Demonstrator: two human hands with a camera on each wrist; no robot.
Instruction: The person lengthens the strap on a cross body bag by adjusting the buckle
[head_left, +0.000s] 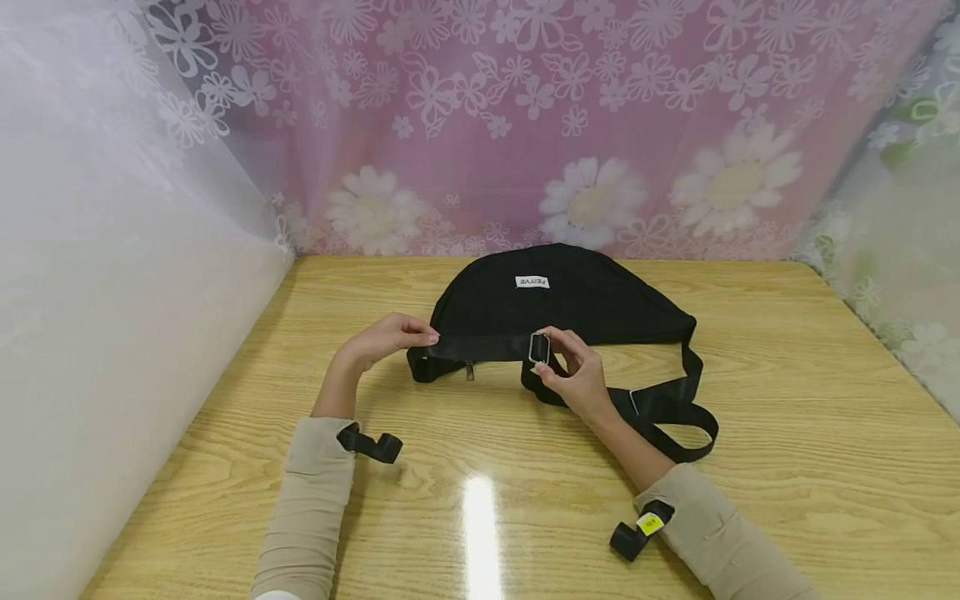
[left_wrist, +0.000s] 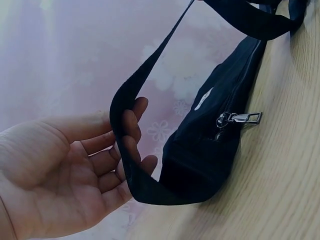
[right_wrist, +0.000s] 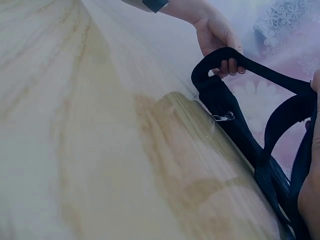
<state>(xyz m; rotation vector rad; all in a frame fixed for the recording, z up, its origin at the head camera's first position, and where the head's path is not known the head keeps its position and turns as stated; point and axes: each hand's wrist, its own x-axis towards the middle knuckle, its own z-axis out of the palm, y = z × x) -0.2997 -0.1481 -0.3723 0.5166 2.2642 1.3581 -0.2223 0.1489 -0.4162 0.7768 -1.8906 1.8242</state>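
Observation:
A black waist bag (head_left: 600, 300) lies on the table with its white label (head_left: 532, 282) upside down. My left hand (head_left: 381, 342) pinches the bag's black strap (head_left: 480, 347) near its left end, thumb on one side and fingers behind, as the left wrist view shows. The right hand (head_left: 579, 377) holds a silver slider buckle (head_left: 532, 348) on the strap between thumb and fingers. Between the hands the strap runs nearly straight, in front of the bag. A metal zipper pull (left_wrist: 247, 118) hangs from the bag near the left hand. The right wrist view cuts off most of the right hand.
The loose strap loops (head_left: 701, 429) lie on the wood-grain table (head_left: 420, 517) to the right, with a second metal ring (head_left: 633, 402) on them. A pink floral curtain (head_left: 465, 125) hangs behind the table. Pale sheets stand at both sides. Black wrist bands sit on both sleeves.

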